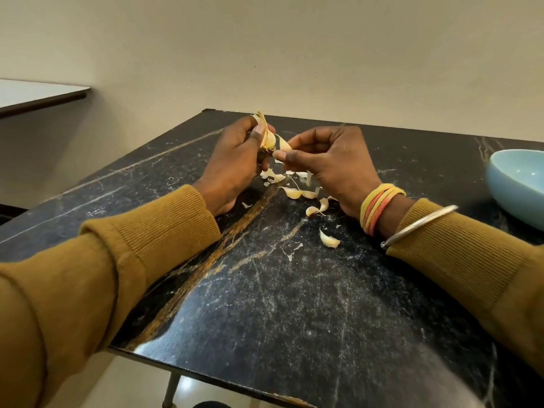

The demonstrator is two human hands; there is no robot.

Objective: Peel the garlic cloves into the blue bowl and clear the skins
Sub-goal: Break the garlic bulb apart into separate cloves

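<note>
Black marble-look table (323, 290) with a gold vein carries the work; both hands are raised just above it.

- Left hand (235, 160): fingers and thumb curl round a garlic clove (269, 140), thumb pressed on its side. Judging by the grip, this hand is the clamp, keeping the clove steady while the other pulls.
- Right hand (332, 166): thumb and forefinger pinch a skin strip (284, 144) coming off the clove, other fingers loosely curled. A pinch suits thin, papery skin.
- More loose skin stands up from the clove above the left thumb, so I'd say the peeling is partway done.
- Shed skins (276, 176) lie directly under and between the hands. They seem to fall where they come off, which keeps the mess in one patch for clearing.
- Curved pale pieces (329, 241) sit near the right wrist, on the person's side. I cannot tell if they are unpeeled cloves or thick skins.
- Blue bowl (518, 187) sits well off to the outer side of the right hand, cut by the frame edge. No cloves show in the visible part. Likely parked clear of the skins but within the right hand's reach.
- Right wrist wears thread bands (379, 207) and a metal bangle (418, 226).

No brands, labels or readable writing anywhere.
</note>
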